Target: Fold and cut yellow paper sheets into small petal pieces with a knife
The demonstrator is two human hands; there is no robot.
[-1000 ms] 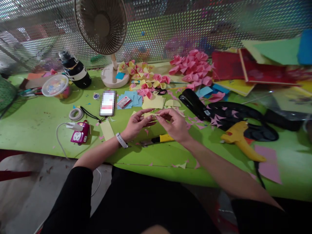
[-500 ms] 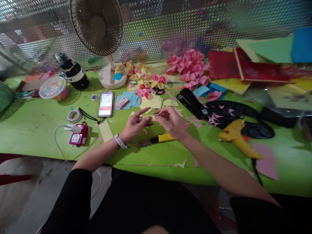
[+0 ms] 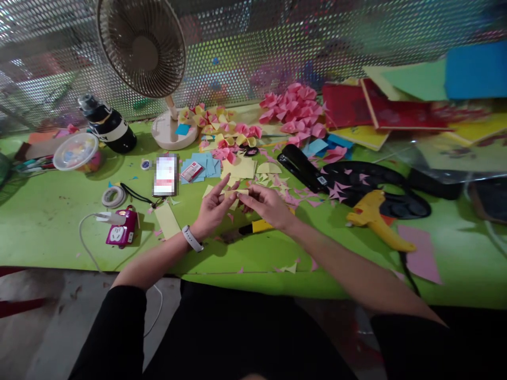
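Between my two hands is a small piece of yellow paper (image 3: 236, 194), partly covered by fingers. My left hand (image 3: 214, 208) pinches its left side with the thumb, index finger raised. From the right, my right hand (image 3: 267, 206) grips the other side between thumb and fingers. Under and beside my right hand lies a yellow-handled cutter or knife (image 3: 261, 226), its far end dark. Behind the hands are a stack of yellow paper squares (image 3: 242, 168), a yellow half-circle of paper (image 3: 269, 168) and pale paper scraps (image 3: 273, 182).
A fan (image 3: 174, 132), bottle (image 3: 113, 129), phone (image 3: 165, 177) and tape roll (image 3: 113, 196) stand or lie leftward. Pink folded paper flowers (image 3: 295, 108) are heaped at the back. Rightward are a black stapler (image 3: 301, 166), a yellow glue gun (image 3: 374, 221) and a purple plug adapter (image 3: 122, 229) far left.
The view has shifted, so the table's things appear further left. Both hands still hold the yellow paper; it now shows flatter and a little wider between the fingers.
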